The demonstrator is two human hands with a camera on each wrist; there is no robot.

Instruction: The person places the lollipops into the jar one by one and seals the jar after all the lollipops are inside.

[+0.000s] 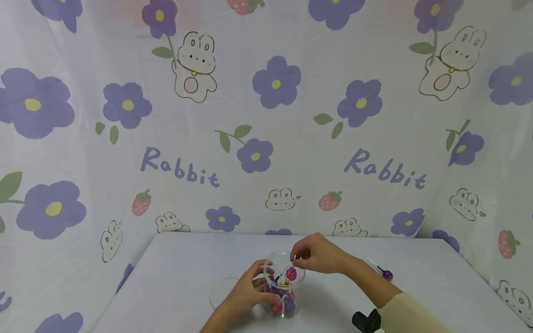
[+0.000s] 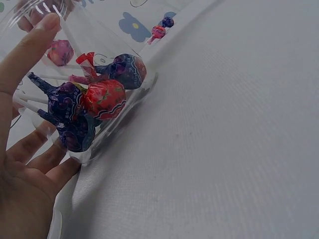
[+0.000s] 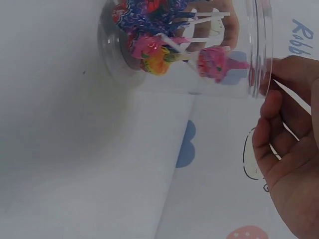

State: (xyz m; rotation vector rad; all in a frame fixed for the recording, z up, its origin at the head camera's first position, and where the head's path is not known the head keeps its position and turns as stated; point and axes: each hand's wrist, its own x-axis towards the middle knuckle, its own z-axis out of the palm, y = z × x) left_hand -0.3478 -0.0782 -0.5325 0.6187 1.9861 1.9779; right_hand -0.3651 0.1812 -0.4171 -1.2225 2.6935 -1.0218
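Observation:
A clear plastic jar [image 1: 287, 305] stands on the white table, holding several wrapped lollipops [image 2: 104, 98] in red, purple and yellow. My left hand [image 1: 245, 291] grips the jar's side, thumb in front and fingers round the back. Over the jar's mouth, my right hand [image 1: 318, 254] pinches the stick of a pink lollipop [image 1: 291, 273]. In the right wrist view that pink lollipop [image 3: 213, 64] shows through the jar's clear wall, below the rim, its head hanging downward above the others. My right thumb and fingertips are right at the rim.
Right of the jar, a purple lollipop [image 1: 387, 274] lies on the table [image 1: 187, 259]; the left wrist view also shows a pink lollipop [image 2: 158, 32] beside a purple one. A clear round lid [image 1: 211, 296] lies left of the jar. A black object [image 1: 366, 320] is near my right sleeve.

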